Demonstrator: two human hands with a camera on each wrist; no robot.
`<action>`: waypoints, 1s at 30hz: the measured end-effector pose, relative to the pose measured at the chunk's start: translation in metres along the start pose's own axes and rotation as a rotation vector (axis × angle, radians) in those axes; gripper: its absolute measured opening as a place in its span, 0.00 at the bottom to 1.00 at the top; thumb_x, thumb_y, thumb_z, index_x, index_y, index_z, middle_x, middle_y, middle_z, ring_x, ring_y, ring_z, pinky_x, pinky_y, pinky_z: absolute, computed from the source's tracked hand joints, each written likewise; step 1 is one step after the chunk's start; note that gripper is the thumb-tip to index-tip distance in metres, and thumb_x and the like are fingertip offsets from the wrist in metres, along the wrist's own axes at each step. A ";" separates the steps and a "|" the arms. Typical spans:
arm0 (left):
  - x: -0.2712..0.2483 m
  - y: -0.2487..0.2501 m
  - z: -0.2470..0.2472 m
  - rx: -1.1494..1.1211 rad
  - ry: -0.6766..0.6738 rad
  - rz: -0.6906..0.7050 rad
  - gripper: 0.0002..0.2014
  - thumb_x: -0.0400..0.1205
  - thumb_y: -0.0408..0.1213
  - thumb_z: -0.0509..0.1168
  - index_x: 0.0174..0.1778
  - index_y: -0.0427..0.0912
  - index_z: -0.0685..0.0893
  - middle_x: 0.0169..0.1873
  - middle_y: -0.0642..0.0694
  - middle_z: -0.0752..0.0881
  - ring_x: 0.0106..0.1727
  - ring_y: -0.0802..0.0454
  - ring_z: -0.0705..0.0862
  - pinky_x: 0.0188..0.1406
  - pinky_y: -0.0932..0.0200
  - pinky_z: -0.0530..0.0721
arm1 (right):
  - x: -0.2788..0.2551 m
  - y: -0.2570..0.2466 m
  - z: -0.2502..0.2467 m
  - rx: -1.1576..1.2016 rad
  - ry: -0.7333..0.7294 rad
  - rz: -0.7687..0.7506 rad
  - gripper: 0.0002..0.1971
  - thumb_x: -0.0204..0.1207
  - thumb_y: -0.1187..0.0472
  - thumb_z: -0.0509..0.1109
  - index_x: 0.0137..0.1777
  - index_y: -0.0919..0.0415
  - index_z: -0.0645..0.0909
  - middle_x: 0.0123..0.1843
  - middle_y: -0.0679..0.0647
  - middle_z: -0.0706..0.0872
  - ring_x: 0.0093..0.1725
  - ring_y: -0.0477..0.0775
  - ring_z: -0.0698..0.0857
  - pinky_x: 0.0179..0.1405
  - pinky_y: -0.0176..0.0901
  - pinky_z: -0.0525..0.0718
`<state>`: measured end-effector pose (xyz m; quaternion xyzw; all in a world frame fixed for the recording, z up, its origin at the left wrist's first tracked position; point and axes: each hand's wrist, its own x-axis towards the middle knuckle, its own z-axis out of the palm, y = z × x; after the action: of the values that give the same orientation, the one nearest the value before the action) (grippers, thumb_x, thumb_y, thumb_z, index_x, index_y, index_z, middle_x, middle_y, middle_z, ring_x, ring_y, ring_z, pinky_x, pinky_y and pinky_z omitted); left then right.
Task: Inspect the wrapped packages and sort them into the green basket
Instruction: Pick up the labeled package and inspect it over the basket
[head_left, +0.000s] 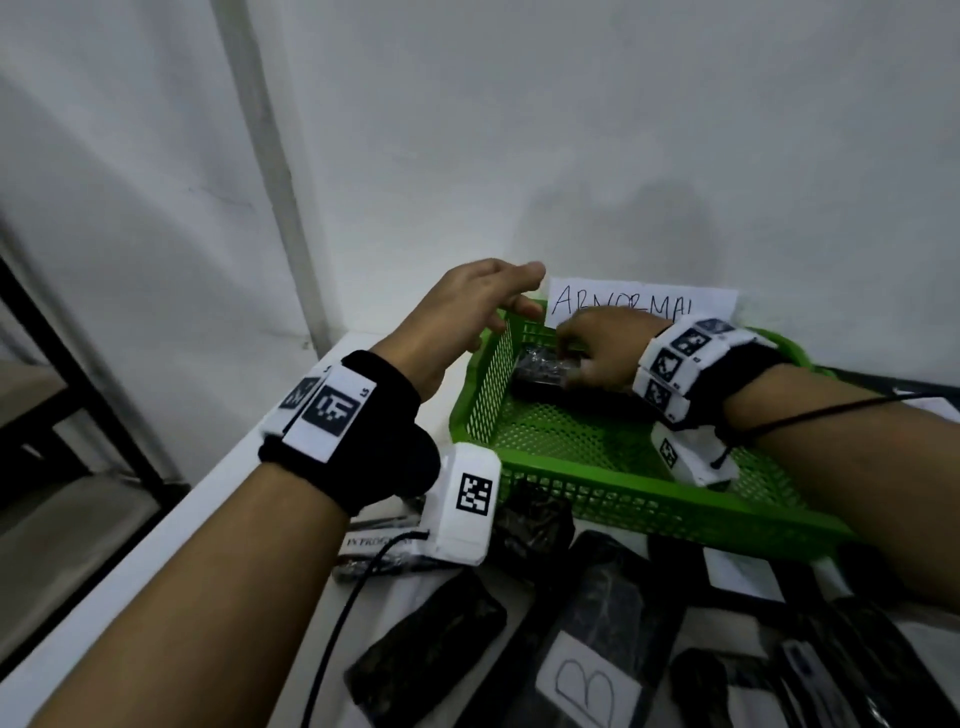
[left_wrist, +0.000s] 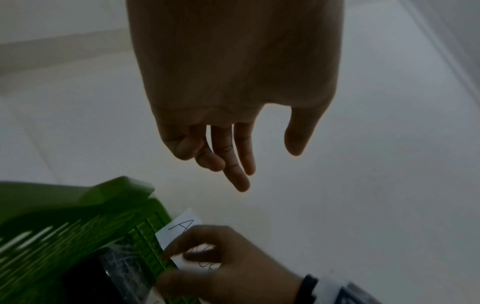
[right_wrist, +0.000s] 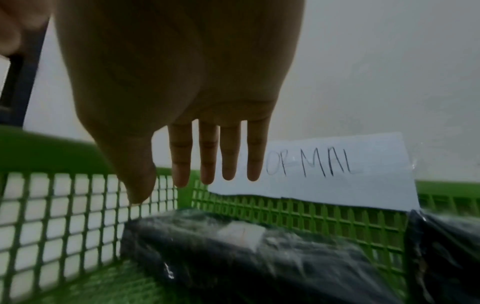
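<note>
Two hands (head_left: 470, 306) (head_left: 602, 351) over green basket (head_left: 597, 499), white table (head_left: 218, 509), pale wall (head_left: 623, 130)

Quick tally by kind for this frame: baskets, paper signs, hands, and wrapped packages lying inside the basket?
Green basket: 1
Paper sign, reading ABNORMAL: 1
Hands: 2, left hand and right hand
Wrapped packages inside the basket: 2, one central, one cut off at the right wrist view's edge
Total: 6

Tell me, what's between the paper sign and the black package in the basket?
The basket's green mesh back wall: sign behind it, package in front. The right wrist view shows it.
</note>
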<state>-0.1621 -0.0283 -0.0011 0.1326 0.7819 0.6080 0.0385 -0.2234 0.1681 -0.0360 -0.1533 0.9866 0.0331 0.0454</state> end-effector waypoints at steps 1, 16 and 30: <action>-0.005 0.002 0.000 -0.001 0.009 -0.002 0.13 0.85 0.53 0.63 0.53 0.48 0.86 0.42 0.54 0.90 0.42 0.52 0.75 0.38 0.56 0.69 | -0.005 -0.002 -0.009 0.033 0.040 -0.008 0.19 0.75 0.45 0.76 0.61 0.52 0.84 0.62 0.52 0.85 0.59 0.56 0.83 0.59 0.49 0.82; -0.131 -0.003 0.026 0.803 -0.466 -0.126 0.20 0.81 0.59 0.67 0.48 0.44 0.82 0.39 0.50 0.87 0.40 0.52 0.86 0.34 0.60 0.80 | -0.157 -0.079 -0.062 0.152 -0.141 -0.041 0.16 0.80 0.42 0.72 0.51 0.55 0.85 0.43 0.48 0.92 0.37 0.46 0.89 0.34 0.40 0.79; -0.196 -0.022 0.059 1.183 -0.485 -0.189 0.42 0.66 0.62 0.79 0.71 0.49 0.71 0.59 0.52 0.80 0.57 0.49 0.82 0.47 0.58 0.77 | -0.212 -0.087 0.024 0.108 -0.216 0.130 0.51 0.68 0.32 0.78 0.84 0.57 0.60 0.79 0.55 0.76 0.72 0.61 0.79 0.61 0.47 0.79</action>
<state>0.0363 -0.0273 -0.0575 0.1956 0.9623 0.0211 0.1877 0.0060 0.1508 -0.0434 -0.0820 0.9841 -0.0010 0.1573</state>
